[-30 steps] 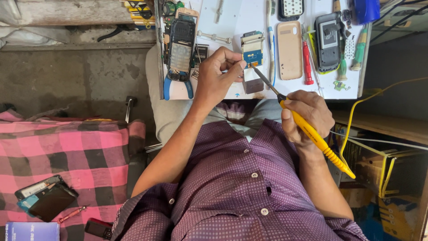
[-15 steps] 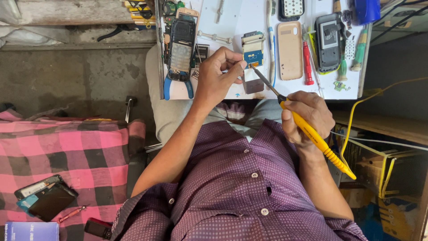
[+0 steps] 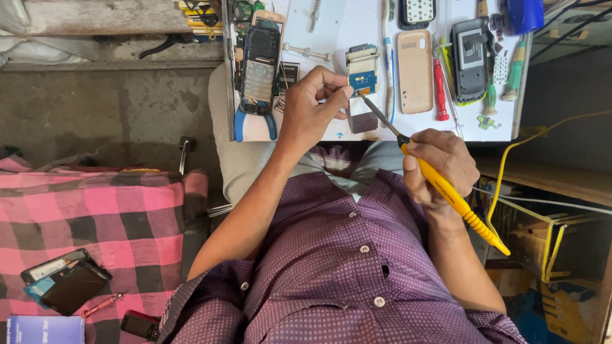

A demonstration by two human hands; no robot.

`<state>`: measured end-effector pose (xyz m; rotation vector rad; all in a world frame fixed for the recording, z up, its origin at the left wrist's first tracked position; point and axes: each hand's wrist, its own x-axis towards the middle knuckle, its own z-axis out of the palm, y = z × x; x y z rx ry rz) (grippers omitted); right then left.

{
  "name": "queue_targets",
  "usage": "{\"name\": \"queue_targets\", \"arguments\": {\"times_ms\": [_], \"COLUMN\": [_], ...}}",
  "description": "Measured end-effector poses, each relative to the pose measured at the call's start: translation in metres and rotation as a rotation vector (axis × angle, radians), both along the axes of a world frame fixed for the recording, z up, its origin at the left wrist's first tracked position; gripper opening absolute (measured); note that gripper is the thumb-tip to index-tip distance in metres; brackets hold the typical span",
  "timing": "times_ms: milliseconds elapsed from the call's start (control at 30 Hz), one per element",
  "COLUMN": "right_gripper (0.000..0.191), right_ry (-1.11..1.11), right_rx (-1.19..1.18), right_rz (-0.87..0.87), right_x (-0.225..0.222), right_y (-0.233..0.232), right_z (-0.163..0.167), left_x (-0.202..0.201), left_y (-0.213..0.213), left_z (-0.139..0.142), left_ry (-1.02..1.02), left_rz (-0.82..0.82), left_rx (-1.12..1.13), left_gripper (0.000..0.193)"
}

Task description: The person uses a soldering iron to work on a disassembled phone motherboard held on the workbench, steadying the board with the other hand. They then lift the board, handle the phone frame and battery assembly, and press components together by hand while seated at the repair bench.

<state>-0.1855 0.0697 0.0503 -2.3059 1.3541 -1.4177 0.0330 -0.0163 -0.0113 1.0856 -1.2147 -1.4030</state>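
Right hand [image 3: 441,167] is wrapped around a yellow soldering iron [image 3: 446,189], tip touching the small circuit board [image 3: 363,81] sitting on the white tray [image 3: 344,25]. Left hand [image 3: 310,105] is pinched shut right next to the tip; can't tell what it's holding. A tan phone cover [image 3: 415,71] lies just beside the board.

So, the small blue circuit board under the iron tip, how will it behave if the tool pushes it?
The blue circuit board looks thin and light, so it would probably slide on the smooth white tray. The left hand pinches beside it, likely steadying it. The soldering iron in the right hand meets it at a narrow point; the board seems stiff but fragile.
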Motion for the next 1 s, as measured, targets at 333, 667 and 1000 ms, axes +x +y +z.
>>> {"name": "queue_targets", "arguments": {"times_ms": [333,667,1000], "right_gripper": [0.013,0.012,0.013], "right_ry": [0.007,0.014,0.014], "right_rx": [-0.004,-0.009,-0.014], "right_rz": [0.008,0.0,0.004], "right_x": [-0.0005,-0.0013,-0.0001], "right_y": [0.0003,-0.0002,0.0016], "right_z": [0.0001,-0.0008,-0.0034], "left_x": [-0.0001,-0.0001,0.0014], "left_y": [0.0007,-0.0015,0.002], "left_z": [0.0013,0.0005,-0.0028], "left_ry": [-0.016,-0.032,-0.022], "left_rz": [0.003,-0.01,-0.007], "left_rx": [-0.003,-0.03,-0.033], "left_gripper": [0.011,0.012,0.012]}}
